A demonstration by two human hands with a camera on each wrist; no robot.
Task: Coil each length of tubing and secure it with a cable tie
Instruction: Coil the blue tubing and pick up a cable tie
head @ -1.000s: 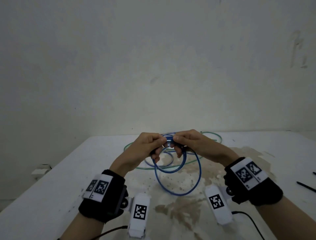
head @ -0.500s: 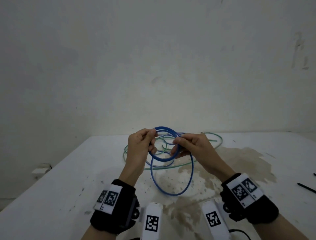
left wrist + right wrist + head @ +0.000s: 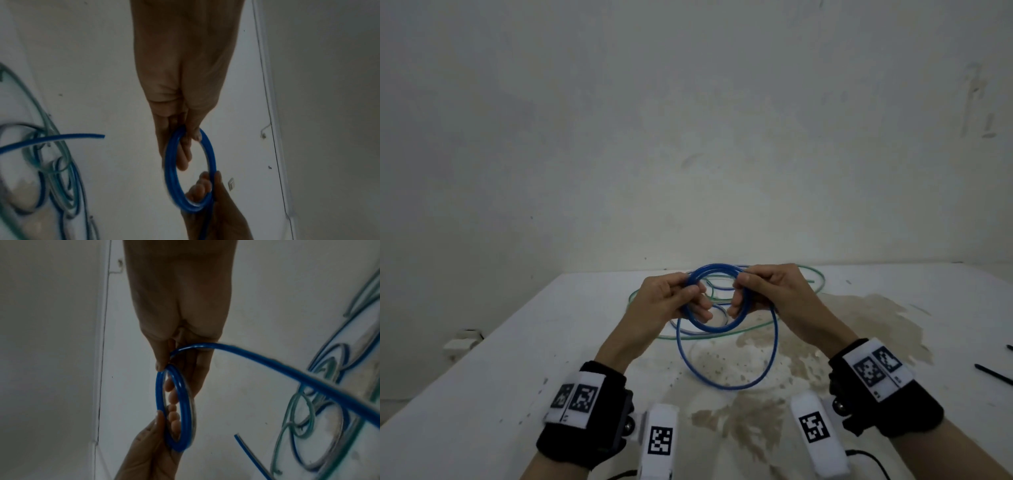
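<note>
A small coil of blue tubing (image 3: 717, 327) is held upright above the table between both hands. My left hand (image 3: 671, 299) grips its left side, fingers curled through the ring (image 3: 190, 168). My right hand (image 3: 767, 293) pinches its right side (image 3: 176, 408). A larger loose loop of the same blue tubing (image 3: 726, 387) hangs from the right hand down to the table. Its free tail (image 3: 287, 374) trails away from the right hand. Green tubing (image 3: 722, 334) lies in loose loops on the table behind the hands.
The white table (image 3: 517, 359) carries a brown stain (image 3: 859, 318) under and right of the hands. Black cable ties (image 3: 993, 373) lie at the right edge. A bare wall stands close behind the table. More tangled blue and green tubing (image 3: 51, 162) lies on the table.
The hands have separated from a tight pinch and now hold opposite sides of a compact blue coil. The coil has gained turns, and the hanging loop below stays about the same size.
</note>
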